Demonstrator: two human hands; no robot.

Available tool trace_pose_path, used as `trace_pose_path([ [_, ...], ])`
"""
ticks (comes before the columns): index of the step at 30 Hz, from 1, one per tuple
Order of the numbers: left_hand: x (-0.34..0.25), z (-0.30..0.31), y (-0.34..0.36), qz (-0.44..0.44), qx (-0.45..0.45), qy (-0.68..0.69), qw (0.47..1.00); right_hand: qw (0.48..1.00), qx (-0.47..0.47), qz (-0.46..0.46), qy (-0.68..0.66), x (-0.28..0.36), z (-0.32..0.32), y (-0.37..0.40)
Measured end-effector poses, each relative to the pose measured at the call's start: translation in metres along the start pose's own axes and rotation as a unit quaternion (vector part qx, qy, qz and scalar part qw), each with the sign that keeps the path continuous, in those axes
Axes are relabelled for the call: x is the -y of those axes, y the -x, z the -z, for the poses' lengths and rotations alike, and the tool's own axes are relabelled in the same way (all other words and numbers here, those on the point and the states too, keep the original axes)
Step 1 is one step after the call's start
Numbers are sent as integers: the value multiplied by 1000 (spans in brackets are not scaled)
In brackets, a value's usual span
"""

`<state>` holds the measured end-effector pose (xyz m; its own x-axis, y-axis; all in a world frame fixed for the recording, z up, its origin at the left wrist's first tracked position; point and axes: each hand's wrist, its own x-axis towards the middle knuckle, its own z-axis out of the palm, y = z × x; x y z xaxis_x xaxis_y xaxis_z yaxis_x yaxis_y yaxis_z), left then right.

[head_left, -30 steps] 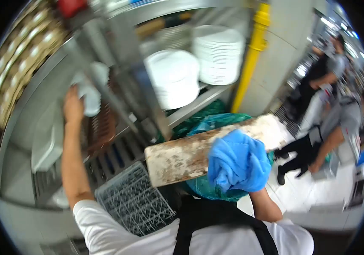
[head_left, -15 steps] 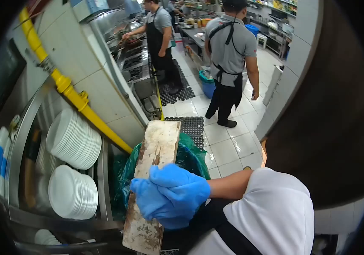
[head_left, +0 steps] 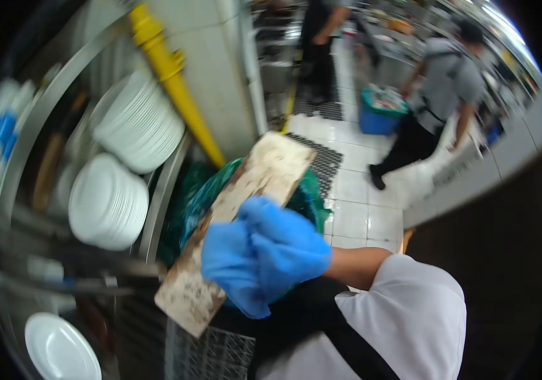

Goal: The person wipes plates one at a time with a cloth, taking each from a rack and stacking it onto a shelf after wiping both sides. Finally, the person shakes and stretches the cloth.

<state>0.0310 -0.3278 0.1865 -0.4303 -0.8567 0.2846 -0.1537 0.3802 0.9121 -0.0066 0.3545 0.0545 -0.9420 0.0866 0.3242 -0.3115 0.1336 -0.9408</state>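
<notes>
My right hand [head_left: 299, 244] looks blue-gloved and is closed round a bunched blue cloth [head_left: 226, 253]; glove and cloth share nearly the same colour. Hand and cloth overlap the middle of a long, pale, stained board [head_left: 277, 164]. That board lies slantwise across a bin lined with a green plastic bag [head_left: 312, 193], whose opening it partly hides. My left hand is out of view.
Stacks of white plates [head_left: 109, 202] stand on a metal rack at left, with a single white plate [head_left: 62, 348] lower down. A yellow pipe [head_left: 170, 76] runs along the wall. One person [head_left: 442, 95] walks near a blue bin [head_left: 378, 117]; another [head_left: 321, 50] stands by the stove.
The view has turned down and left, bringing the lower white plate into sight. The board appears more slanted, with my right hand still over it. The nearer person has stepped toward the blue bin.
</notes>
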Motion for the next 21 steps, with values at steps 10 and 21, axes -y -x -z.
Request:
trace_pose_path([
  [10,35,-56,311,204,34,235,950,845,189,175,468,36,-19,-23],
  [21,12,-158,440,333,321,448,765,908,186,195,321,0,-38,-33],
])
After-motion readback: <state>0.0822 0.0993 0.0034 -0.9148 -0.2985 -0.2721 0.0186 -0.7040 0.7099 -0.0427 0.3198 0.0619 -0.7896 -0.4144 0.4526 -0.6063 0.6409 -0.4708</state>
